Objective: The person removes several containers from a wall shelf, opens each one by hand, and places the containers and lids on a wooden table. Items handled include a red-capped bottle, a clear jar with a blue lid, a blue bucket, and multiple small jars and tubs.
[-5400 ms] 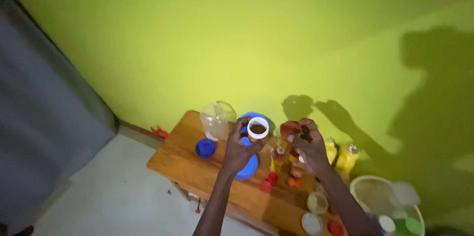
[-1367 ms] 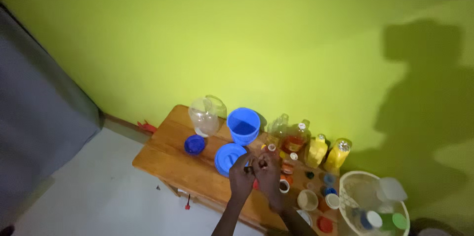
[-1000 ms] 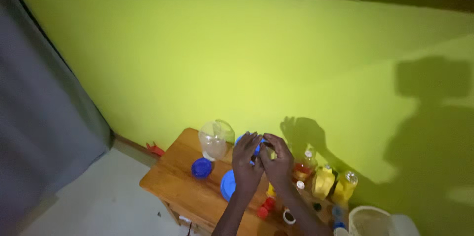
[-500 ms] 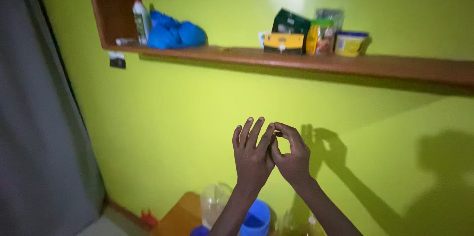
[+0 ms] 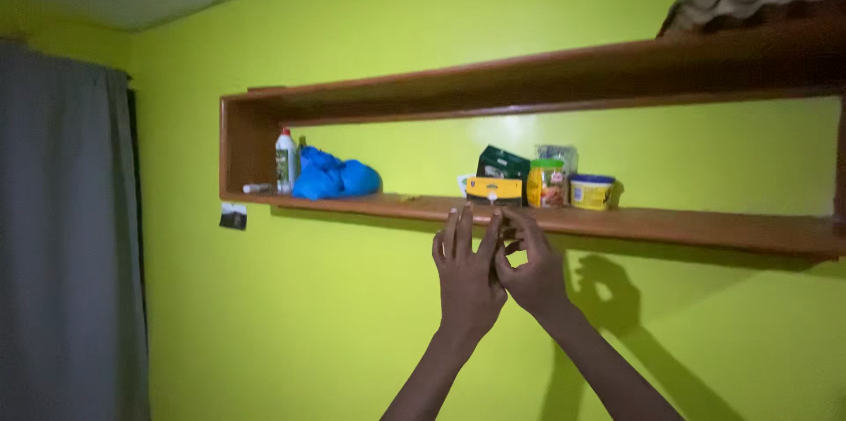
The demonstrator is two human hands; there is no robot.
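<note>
Head view, wall and shelf stock. One long wooden wall shelf (image 5: 670, 227) on a lime-green wall (image 5: 308, 315). Left end of shelf: one white bottle (image 5: 286, 161) with red cap, upright; just beside it one blue bundle (image 5: 337, 180), soft and rounded; one small pale object (image 5: 256, 188) lying flat at the far left. Middle of shelf, grouped close: one dark green packet (image 5: 502, 162), upright at the back; one yellow box (image 5: 494, 189) in front of it; one clear bag (image 5: 557, 153) behind; one jar (image 5: 545, 184) with a green lid and orange-yellow label; one yellow tub (image 5: 591, 192) with a blue lid, rightmost. One small dark tag (image 5: 233, 218) on the wall under the shelf's left end. One grey curtain (image 5: 66, 254) at far left. Left hand (image 5: 467, 276): raised, fingers straight and spread, nothing gripped. Right hand (image 5: 529, 267): fingers curled, pinching at the left fingertips; whether it holds anything cannot be told. Both hands meet just below the shelf edge, under the yellow box.
</note>
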